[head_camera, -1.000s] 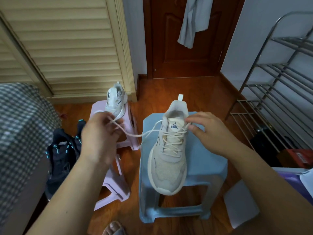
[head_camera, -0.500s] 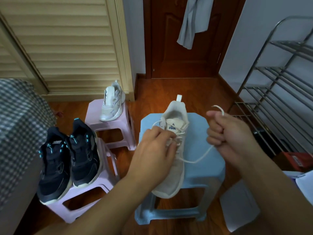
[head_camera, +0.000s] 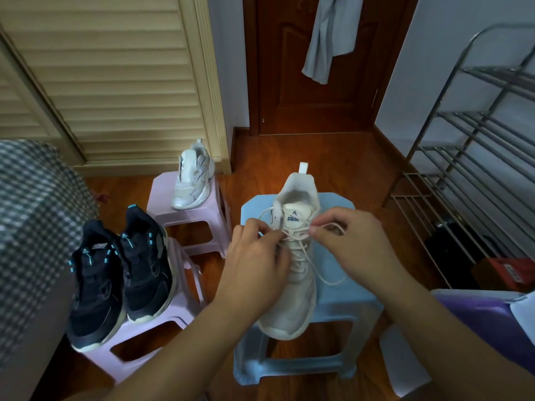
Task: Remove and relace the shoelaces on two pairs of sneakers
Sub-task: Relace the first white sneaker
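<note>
A cream sneaker (head_camera: 295, 308) stands toe-toward-me on a light blue stool (head_camera: 347, 302). Its cream shoelace (head_camera: 324, 273) is threaded through the eyelets, with a loose loop trailing to the right. My left hand (head_camera: 257, 264) pinches the lace at the upper eyelets, over the shoe's left side. My right hand (head_camera: 353, 244) pinches the other lace end just right of the tongue. The matching cream sneaker (head_camera: 192, 176) sits on a far pink stool (head_camera: 162, 198). A black pair of sneakers (head_camera: 121, 273) with teal accents rests on a near pink stool (head_camera: 150, 334).
A checked cloth (head_camera: 34, 227) covers furniture at the left. A steel shoe rack (head_camera: 474, 157) stands at the right, with a red box (head_camera: 509, 273) beneath it. A purple and white object (head_camera: 477, 319) lies at lower right. Wooden floor runs to a brown door (head_camera: 312, 68).
My right hand has come down and in from the right, bringing its lace end to the tongue. My left hand stays at the upper eyelets.
</note>
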`<state>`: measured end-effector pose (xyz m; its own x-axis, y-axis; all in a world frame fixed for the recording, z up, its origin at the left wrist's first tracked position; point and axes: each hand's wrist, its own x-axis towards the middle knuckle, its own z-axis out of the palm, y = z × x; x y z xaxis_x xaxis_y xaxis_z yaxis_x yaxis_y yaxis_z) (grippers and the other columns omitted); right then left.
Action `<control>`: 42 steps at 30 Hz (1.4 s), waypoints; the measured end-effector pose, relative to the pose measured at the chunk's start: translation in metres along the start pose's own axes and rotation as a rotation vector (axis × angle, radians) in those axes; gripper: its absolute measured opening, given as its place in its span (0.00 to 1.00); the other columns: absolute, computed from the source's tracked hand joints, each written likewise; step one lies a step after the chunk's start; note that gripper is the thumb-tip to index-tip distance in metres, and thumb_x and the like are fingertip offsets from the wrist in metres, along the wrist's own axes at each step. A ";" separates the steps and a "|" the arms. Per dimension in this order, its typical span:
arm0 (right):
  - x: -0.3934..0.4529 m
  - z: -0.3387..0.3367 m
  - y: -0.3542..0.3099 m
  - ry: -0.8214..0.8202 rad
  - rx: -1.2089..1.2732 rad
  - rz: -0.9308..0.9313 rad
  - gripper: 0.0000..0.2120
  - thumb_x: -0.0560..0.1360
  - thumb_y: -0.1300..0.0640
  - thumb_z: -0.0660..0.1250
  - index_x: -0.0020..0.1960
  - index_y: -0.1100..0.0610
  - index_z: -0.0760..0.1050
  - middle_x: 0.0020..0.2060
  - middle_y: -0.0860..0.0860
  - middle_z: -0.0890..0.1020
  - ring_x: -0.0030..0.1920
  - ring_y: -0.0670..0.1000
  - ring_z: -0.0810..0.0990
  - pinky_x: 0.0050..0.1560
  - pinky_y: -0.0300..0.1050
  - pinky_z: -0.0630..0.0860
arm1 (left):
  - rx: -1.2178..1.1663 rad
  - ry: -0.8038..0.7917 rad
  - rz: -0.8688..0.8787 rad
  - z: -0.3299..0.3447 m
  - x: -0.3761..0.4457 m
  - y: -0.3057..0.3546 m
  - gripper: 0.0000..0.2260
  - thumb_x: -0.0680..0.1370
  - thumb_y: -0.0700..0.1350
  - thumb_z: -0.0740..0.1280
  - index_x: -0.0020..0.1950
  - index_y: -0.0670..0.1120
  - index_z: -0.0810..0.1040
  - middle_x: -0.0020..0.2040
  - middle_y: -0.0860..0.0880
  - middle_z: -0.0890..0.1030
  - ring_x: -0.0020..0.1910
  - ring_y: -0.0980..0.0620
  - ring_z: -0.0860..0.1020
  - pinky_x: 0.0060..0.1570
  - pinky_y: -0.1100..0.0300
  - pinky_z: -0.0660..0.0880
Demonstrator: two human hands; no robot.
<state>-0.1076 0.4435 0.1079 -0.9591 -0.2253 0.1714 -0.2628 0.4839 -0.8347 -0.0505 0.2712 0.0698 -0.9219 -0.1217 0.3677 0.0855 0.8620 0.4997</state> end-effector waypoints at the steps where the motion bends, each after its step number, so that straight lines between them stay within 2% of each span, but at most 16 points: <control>1: 0.000 0.006 0.000 0.016 -0.115 -0.042 0.05 0.72 0.55 0.77 0.41 0.50 0.82 0.33 0.42 0.82 0.35 0.40 0.79 0.36 0.31 0.72 | -0.056 -0.035 -0.054 0.001 0.002 0.002 0.11 0.80 0.50 0.65 0.58 0.50 0.84 0.52 0.53 0.70 0.54 0.50 0.69 0.59 0.54 0.71; 4: 0.001 0.013 0.003 0.003 -0.350 -0.180 0.06 0.72 0.50 0.77 0.42 0.48 0.79 0.39 0.42 0.79 0.40 0.41 0.77 0.41 0.36 0.73 | -0.289 -0.105 -0.229 0.002 0.010 0.006 0.07 0.80 0.45 0.67 0.54 0.51 0.85 0.51 0.52 0.73 0.57 0.53 0.72 0.61 0.58 0.70; 5: 0.001 0.014 0.004 -0.006 -0.386 -0.225 0.05 0.73 0.50 0.76 0.44 0.48 0.81 0.41 0.42 0.79 0.41 0.42 0.78 0.42 0.39 0.75 | -0.338 -0.099 -0.258 0.001 0.012 0.008 0.08 0.80 0.43 0.67 0.51 0.50 0.86 0.49 0.52 0.76 0.54 0.55 0.75 0.58 0.61 0.71; 8: 0.000 0.023 0.004 -0.021 -0.467 -0.326 0.04 0.75 0.49 0.73 0.49 0.47 0.85 0.41 0.45 0.79 0.41 0.48 0.79 0.40 0.49 0.77 | -0.473 -0.088 -0.336 -0.002 0.019 0.013 0.09 0.79 0.39 0.67 0.42 0.47 0.86 0.34 0.55 0.80 0.37 0.63 0.78 0.37 0.72 0.70; 10: 0.000 0.030 0.002 0.019 -0.513 -0.374 0.03 0.76 0.51 0.72 0.47 0.48 0.85 0.39 0.47 0.79 0.39 0.50 0.79 0.36 0.49 0.76 | -0.451 -0.080 -0.382 0.002 0.024 0.013 0.09 0.78 0.43 0.68 0.39 0.50 0.85 0.34 0.55 0.81 0.35 0.60 0.79 0.37 0.67 0.73; 13: 0.003 0.026 0.000 0.171 -0.527 -0.373 0.03 0.75 0.57 0.72 0.46 0.54 0.85 0.38 0.49 0.83 0.38 0.51 0.80 0.36 0.44 0.75 | -0.358 -0.098 -0.447 0.007 0.027 0.014 0.12 0.71 0.61 0.66 0.37 0.55 0.83 0.39 0.55 0.82 0.43 0.55 0.81 0.48 0.49 0.79; 14: 0.004 0.021 0.000 0.209 -0.512 -0.369 0.04 0.75 0.59 0.72 0.47 0.54 0.85 0.39 0.49 0.85 0.38 0.51 0.82 0.37 0.44 0.76 | -0.339 -0.099 -0.474 0.007 0.027 0.016 0.13 0.70 0.63 0.66 0.37 0.56 0.83 0.40 0.56 0.83 0.45 0.54 0.81 0.51 0.46 0.79; 17: 0.000 0.015 -0.002 0.174 -0.503 -0.383 0.03 0.74 0.57 0.74 0.47 0.53 0.87 0.38 0.48 0.86 0.37 0.50 0.83 0.36 0.49 0.80 | -0.405 -0.079 -0.514 0.007 0.029 0.020 0.08 0.74 0.53 0.69 0.37 0.53 0.83 0.37 0.55 0.83 0.42 0.53 0.82 0.52 0.45 0.79; 19: -0.003 0.017 -0.001 0.106 -0.546 -0.374 0.03 0.75 0.54 0.74 0.44 0.52 0.86 0.36 0.47 0.85 0.36 0.49 0.81 0.36 0.49 0.78 | -0.485 -0.087 -0.550 0.006 0.030 0.019 0.08 0.76 0.47 0.69 0.37 0.49 0.83 0.32 0.54 0.82 0.36 0.53 0.81 0.46 0.50 0.80; 23: -0.001 0.018 0.003 0.065 -0.541 -0.347 0.01 0.74 0.54 0.76 0.43 0.52 0.85 0.37 0.46 0.83 0.36 0.47 0.79 0.35 0.45 0.75 | -0.607 -0.101 -0.599 0.002 0.028 0.020 0.10 0.77 0.43 0.67 0.38 0.43 0.83 0.28 0.54 0.77 0.27 0.58 0.72 0.31 0.61 0.71; 25: -0.003 0.016 0.005 0.079 -0.588 -0.361 0.02 0.74 0.54 0.75 0.43 0.52 0.84 0.37 0.46 0.81 0.35 0.48 0.77 0.33 0.46 0.75 | -0.687 -0.119 -0.641 0.000 0.027 0.021 0.09 0.78 0.43 0.68 0.40 0.42 0.84 0.31 0.51 0.79 0.31 0.57 0.75 0.35 0.57 0.76; 27: -0.006 0.014 0.004 0.125 -0.601 -0.377 0.03 0.74 0.54 0.73 0.43 0.53 0.81 0.39 0.46 0.77 0.33 0.49 0.76 0.30 0.48 0.75 | -0.793 -0.138 -0.697 -0.001 0.027 0.020 0.08 0.77 0.44 0.69 0.40 0.43 0.84 0.36 0.46 0.84 0.36 0.53 0.79 0.46 0.49 0.81; 30: -0.006 0.014 -0.001 0.163 -0.586 -0.411 0.03 0.75 0.58 0.71 0.44 0.54 0.78 0.38 0.47 0.77 0.32 0.50 0.75 0.29 0.45 0.72 | -0.858 -0.155 -0.729 -0.002 0.026 0.020 0.06 0.76 0.44 0.70 0.42 0.45 0.85 0.42 0.43 0.86 0.40 0.50 0.82 0.53 0.43 0.82; 33: -0.003 0.017 -0.002 0.163 -0.539 -0.455 0.04 0.75 0.63 0.72 0.47 0.56 0.82 0.37 0.50 0.81 0.35 0.51 0.79 0.32 0.47 0.76 | -0.826 -0.152 -0.703 -0.003 0.024 0.021 0.06 0.76 0.45 0.70 0.42 0.47 0.85 0.43 0.43 0.86 0.43 0.47 0.84 0.54 0.41 0.81; 36: -0.001 0.017 -0.001 0.115 -0.546 -0.433 0.03 0.74 0.61 0.74 0.41 0.56 0.82 0.36 0.50 0.81 0.35 0.52 0.80 0.33 0.51 0.78 | -0.826 -0.155 -0.700 -0.003 0.022 0.022 0.07 0.77 0.45 0.70 0.41 0.48 0.86 0.42 0.44 0.86 0.48 0.42 0.85 0.54 0.41 0.81; 42: -0.005 0.014 0.000 0.078 -0.578 -0.359 0.04 0.73 0.60 0.75 0.40 0.55 0.81 0.35 0.49 0.81 0.34 0.48 0.75 0.34 0.41 0.70 | -0.812 -0.145 -0.688 -0.002 0.022 0.022 0.07 0.77 0.45 0.71 0.41 0.47 0.86 0.40 0.46 0.86 0.47 0.43 0.85 0.53 0.42 0.82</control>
<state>-0.1011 0.4329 0.1000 -0.8011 -0.4048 0.4409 -0.5590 0.7693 -0.3094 -0.0679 0.2860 0.0904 -0.8994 -0.3507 -0.2611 -0.2926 0.0392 0.9554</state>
